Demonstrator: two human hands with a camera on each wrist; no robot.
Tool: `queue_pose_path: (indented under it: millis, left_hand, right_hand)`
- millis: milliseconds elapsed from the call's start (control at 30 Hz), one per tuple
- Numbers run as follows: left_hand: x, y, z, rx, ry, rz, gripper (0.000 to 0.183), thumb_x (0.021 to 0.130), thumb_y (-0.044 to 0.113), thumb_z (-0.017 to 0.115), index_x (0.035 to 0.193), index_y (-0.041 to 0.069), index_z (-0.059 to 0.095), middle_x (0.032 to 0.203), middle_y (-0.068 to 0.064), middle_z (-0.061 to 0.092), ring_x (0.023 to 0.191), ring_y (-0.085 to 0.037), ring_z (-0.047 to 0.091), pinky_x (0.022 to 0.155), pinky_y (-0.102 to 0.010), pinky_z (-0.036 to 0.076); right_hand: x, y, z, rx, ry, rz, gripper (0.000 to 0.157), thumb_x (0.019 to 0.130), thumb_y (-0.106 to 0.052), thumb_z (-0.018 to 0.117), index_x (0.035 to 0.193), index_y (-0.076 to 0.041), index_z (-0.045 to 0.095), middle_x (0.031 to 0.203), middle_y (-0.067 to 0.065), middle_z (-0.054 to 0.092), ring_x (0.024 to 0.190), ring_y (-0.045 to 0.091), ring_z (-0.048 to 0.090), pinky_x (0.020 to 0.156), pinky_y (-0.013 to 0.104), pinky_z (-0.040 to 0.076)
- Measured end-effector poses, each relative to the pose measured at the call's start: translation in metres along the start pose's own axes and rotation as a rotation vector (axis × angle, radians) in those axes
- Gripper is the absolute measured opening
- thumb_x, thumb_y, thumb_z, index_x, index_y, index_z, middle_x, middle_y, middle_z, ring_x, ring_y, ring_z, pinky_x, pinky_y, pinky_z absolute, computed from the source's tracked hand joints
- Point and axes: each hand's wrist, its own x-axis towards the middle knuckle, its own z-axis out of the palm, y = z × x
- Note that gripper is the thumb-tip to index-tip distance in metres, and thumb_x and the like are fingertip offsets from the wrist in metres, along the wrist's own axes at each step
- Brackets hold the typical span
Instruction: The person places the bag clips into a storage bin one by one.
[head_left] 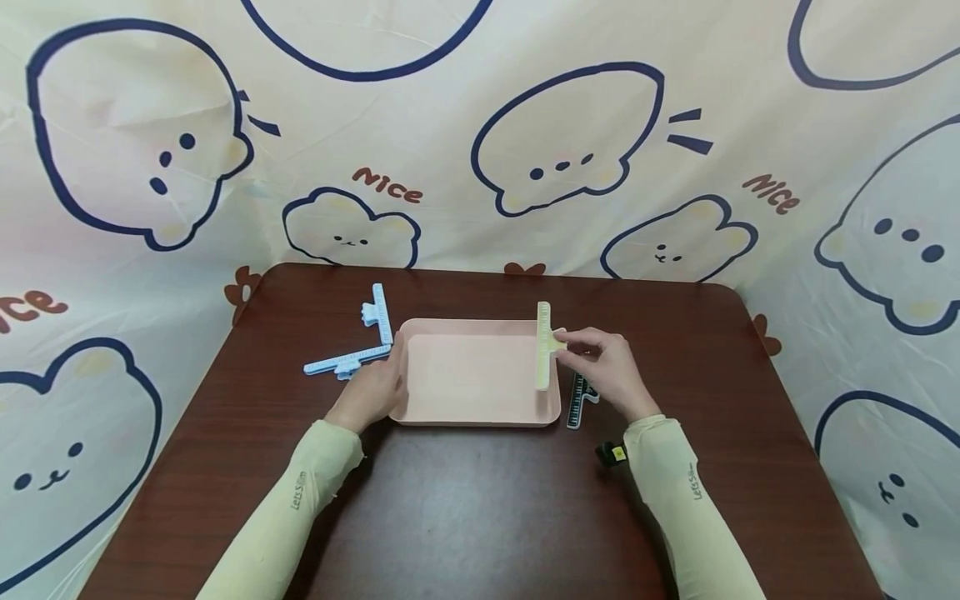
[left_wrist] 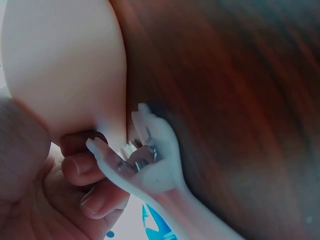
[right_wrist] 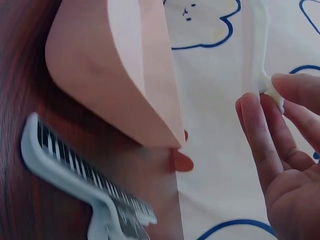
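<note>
A pink rectangular tray (head_left: 472,375) lies on the table. My left hand (head_left: 371,390) grips its left side, with fingers curled at the edge in the left wrist view. A pale yellow ruler clip (head_left: 543,354) is held above the tray's right rim. My right hand (head_left: 609,371) pinches its small handle between thumb and fingers. Just beyond my left hand lie two light blue ruler clips, one upper (head_left: 382,312) and one lower (head_left: 348,362). A black ruler clip with white marks (right_wrist: 95,175) lies right of the tray, partly under my right hand in the head view.
The dark brown wooden table (head_left: 480,508) stands against a cream cloth backdrop (head_left: 442,117) with cartoon prints. A small black object with a yellow patch (head_left: 611,454) is by my right wrist.
</note>
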Motion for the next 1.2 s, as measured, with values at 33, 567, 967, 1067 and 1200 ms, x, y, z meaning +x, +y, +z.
queue_pose_path:
  millis: [33, 567, 967, 1067, 1200]
  left_hand:
    - [0.000, 0.000, 0.000, -0.004, 0.005, 0.005, 0.079, 0.104, 0.012, 0.052, 0.164, -0.004, 0.003, 0.061, -0.001, 0.053, 0.047, -0.016, 0.049, 0.051, -0.030, 0.039]
    - [-0.001, 0.000, -0.001, -0.022, 0.032, 0.020, 0.079, 0.103, 0.010, 0.052, 0.164, -0.004, 0.005, 0.059, -0.002, 0.051, 0.045, -0.016, 0.047, 0.048, -0.030, 0.038]
    - [0.001, 0.001, -0.002, -0.019, 0.009, 0.001, 0.076, 0.105, 0.012, 0.049, 0.164, -0.003, 0.004, 0.060, -0.001, 0.053, 0.047, -0.015, 0.049, 0.051, -0.029, 0.039]
    - [0.001, 0.001, -0.002, -0.023, 0.005, -0.002, 0.076, 0.106, 0.012, 0.048, 0.164, -0.003, 0.003, 0.060, -0.001, 0.053, 0.047, -0.015, 0.050, 0.051, -0.029, 0.040]
    - [0.002, 0.001, -0.002, -0.036, 0.000, 0.003, 0.076, 0.106, 0.013, 0.048, 0.164, -0.002, 0.002, 0.060, -0.002, 0.054, 0.048, -0.015, 0.051, 0.052, -0.030, 0.041]
  right_hand:
    - [0.001, -0.001, 0.003, -0.002, -0.002, 0.002, 0.031, 0.091, -0.015, 0.081, 0.122, -0.012, 0.078, 0.124, 0.007, 0.074, 0.110, 0.022, 0.070, 0.086, 0.024, 0.058]
    - [0.009, -0.020, 0.050, -0.006, -0.066, -0.005, 0.027, 0.088, -0.011, 0.082, 0.115, -0.012, 0.081, 0.117, 0.008, 0.077, 0.095, 0.021, 0.074, 0.079, 0.031, 0.060]
    - [0.017, -0.034, 0.079, -0.043, -0.115, -0.004, 0.026, 0.089, -0.013, 0.080, 0.116, -0.012, 0.081, 0.114, 0.006, 0.077, 0.092, 0.018, 0.071, 0.083, 0.033, 0.059]
    - [0.019, -0.039, 0.084, -0.047, -0.123, 0.002, 0.026, 0.089, -0.011, 0.080, 0.115, -0.011, 0.081, 0.112, 0.006, 0.077, 0.091, 0.018, 0.070, 0.083, 0.033, 0.059]
    - [0.020, -0.043, 0.090, -0.062, -0.120, 0.020, 0.025, 0.089, -0.011, 0.080, 0.114, -0.012, 0.081, 0.111, 0.005, 0.077, 0.089, 0.017, 0.069, 0.081, 0.031, 0.058]
